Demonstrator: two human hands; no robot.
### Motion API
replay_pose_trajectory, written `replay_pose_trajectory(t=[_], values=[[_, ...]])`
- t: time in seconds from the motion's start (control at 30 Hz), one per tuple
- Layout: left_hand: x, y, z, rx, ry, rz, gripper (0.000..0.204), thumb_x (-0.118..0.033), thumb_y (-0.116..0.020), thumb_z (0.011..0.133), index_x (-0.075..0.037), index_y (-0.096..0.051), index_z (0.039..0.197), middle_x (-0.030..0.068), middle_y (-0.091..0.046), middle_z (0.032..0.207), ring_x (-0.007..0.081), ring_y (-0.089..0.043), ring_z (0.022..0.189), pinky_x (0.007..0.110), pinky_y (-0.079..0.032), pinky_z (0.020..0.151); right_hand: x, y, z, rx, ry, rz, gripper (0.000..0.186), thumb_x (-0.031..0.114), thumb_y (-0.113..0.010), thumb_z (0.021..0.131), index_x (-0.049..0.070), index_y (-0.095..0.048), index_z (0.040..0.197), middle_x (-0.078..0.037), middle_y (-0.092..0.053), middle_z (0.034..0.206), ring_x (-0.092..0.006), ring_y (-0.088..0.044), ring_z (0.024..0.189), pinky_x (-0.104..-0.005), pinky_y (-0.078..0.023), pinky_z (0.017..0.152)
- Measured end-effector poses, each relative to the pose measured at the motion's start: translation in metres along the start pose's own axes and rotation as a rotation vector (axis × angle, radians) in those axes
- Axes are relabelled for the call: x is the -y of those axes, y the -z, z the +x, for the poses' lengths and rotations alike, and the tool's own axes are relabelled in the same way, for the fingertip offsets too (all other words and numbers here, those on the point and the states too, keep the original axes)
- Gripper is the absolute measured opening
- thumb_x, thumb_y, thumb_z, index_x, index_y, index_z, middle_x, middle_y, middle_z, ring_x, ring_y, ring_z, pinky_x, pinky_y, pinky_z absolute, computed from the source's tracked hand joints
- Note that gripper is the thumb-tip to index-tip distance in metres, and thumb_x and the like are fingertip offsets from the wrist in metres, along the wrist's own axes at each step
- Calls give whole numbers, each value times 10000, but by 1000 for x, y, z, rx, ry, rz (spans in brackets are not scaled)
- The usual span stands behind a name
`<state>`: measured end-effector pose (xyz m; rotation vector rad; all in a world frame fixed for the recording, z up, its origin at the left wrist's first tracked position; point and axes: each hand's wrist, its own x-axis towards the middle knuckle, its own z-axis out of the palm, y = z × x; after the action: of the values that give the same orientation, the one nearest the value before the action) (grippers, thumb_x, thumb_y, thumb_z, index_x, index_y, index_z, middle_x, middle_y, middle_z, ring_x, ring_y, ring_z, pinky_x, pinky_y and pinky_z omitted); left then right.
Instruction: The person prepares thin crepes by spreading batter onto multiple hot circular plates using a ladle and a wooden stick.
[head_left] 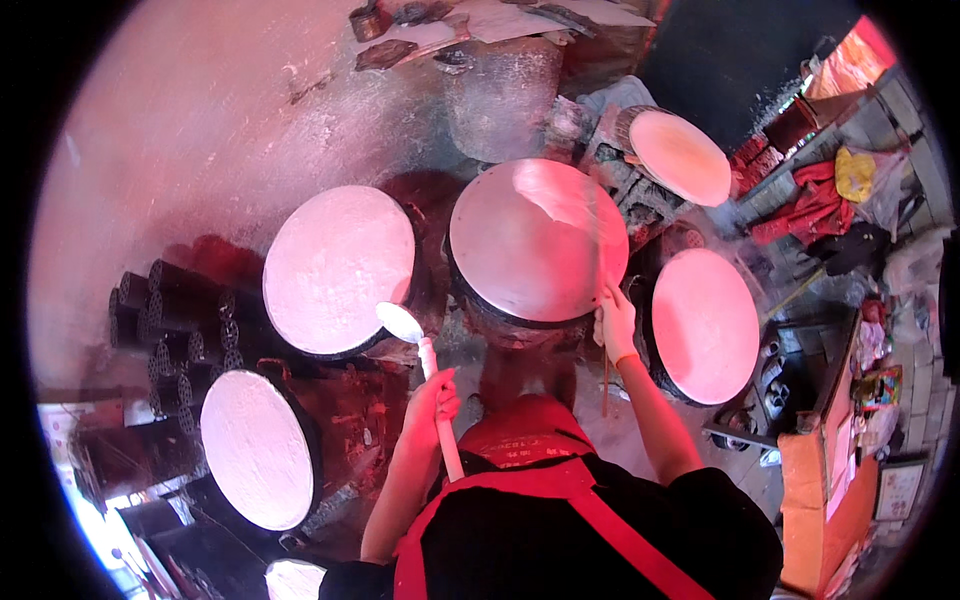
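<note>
My left hand point(432, 405) is closed round the pale handle of a ladle point(400, 322), whose white-coated bowl lies beside the rim of the left round griddle point(335, 260) with its pale, batter-like layer. My right hand point(614, 320) is at the right rim of the middle griddle point(520, 250), closed on what looks like a long thin stick point(605, 390); part of it is hard to make out against the griddle. The middle griddle has a streaky whitish patch near the top. More pale-coated griddles sit at lower left point(255, 450) and right point(705, 325).
A raised round pan point(680, 155) stands at upper right beside a tall pale container point(500, 100). Stacked coal briquettes point(175, 320) lie at left against a wall point(170, 150). Cloths and bags point(820, 200), an orange-topped table point(810, 500) and clutter fill the right side.
</note>
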<state>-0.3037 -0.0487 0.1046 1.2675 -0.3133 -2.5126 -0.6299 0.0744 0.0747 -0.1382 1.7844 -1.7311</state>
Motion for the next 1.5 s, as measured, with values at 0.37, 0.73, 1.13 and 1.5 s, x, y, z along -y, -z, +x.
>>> replay_pose_trajectory(t=[0.37,0.73,1.13,1.5], values=[[78,27,7,-214,-145,-306,138,-116,-634,846,-91,-502,880,-12,-477,693,73,-408,501,192,-272,368,58,38,4,573,-243,-246,391,187,-448,973,149,-476,1362,24,-354,511,-103,-328,330,-279,-243,299],[141,21,11,-323,-207,-311,97,-189,-619,828,-112,-566,852,16,-561,684,201,-580,671,345,-498,632,56,26,90,770,-113,-377,381,219,-481,978,235,-493,1358,84,-265,537,-55,-246,347,-243,-204,322],[149,-60,-4,-525,-352,-326,162,-162,-593,869,-76,-597,1005,31,-644,954,188,-605,910,369,-491,860,101,48,156,805,-67,-487,398,228,-518,962,199,-493,1358,69,-349,518,-54,-293,348,-227,-249,319],[206,-48,-35,-550,-309,-416,139,-131,-613,852,-98,-563,978,20,-655,917,139,-626,873,329,-509,812,85,57,223,946,-64,-468,388,214,-499,963,196,-499,1350,66,-357,506,-40,-287,344,-218,-215,315]])
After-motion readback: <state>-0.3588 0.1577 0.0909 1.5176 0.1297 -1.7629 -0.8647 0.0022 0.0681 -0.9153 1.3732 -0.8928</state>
